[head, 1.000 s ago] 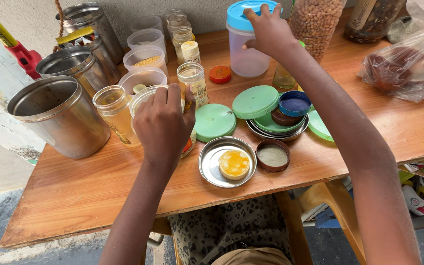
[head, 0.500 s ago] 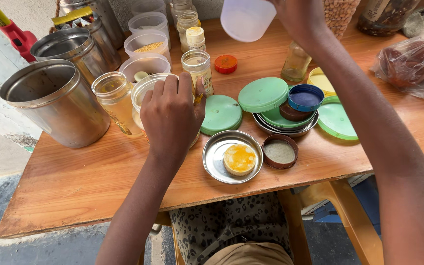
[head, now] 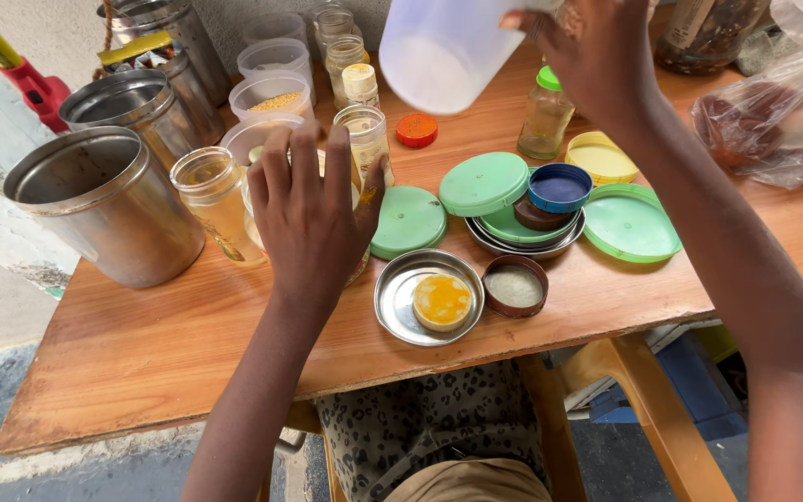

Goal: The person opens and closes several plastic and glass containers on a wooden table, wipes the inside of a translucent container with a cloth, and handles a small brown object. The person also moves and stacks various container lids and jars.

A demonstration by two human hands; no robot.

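My right hand (head: 597, 56) grips a translucent white plastic container (head: 443, 51) by its top and holds it tilted in the air over the back of the wooden table (head: 169, 344). My left hand (head: 313, 214) rests flat, fingers spread, over the mouth of a clear jar (head: 357, 265) that it mostly hides. An empty glass jar (head: 214, 203) stands just left of that hand. A taller glass jar (head: 364, 139) stands behind it.
Steel canisters (head: 104, 204) crowd the left. Green lids (head: 485, 183), a blue cap (head: 559, 189), a steel dish with a yellow lid (head: 440, 302), a brown cap (head: 515, 286) and a small green-capped bottle (head: 546, 116) lie to the right. A plastic bag (head: 783, 121) sits far right.
My right hand lifted the white container off the table and swung it left, tilting it. My left hand opened from gripping the jar to lying flat over it.
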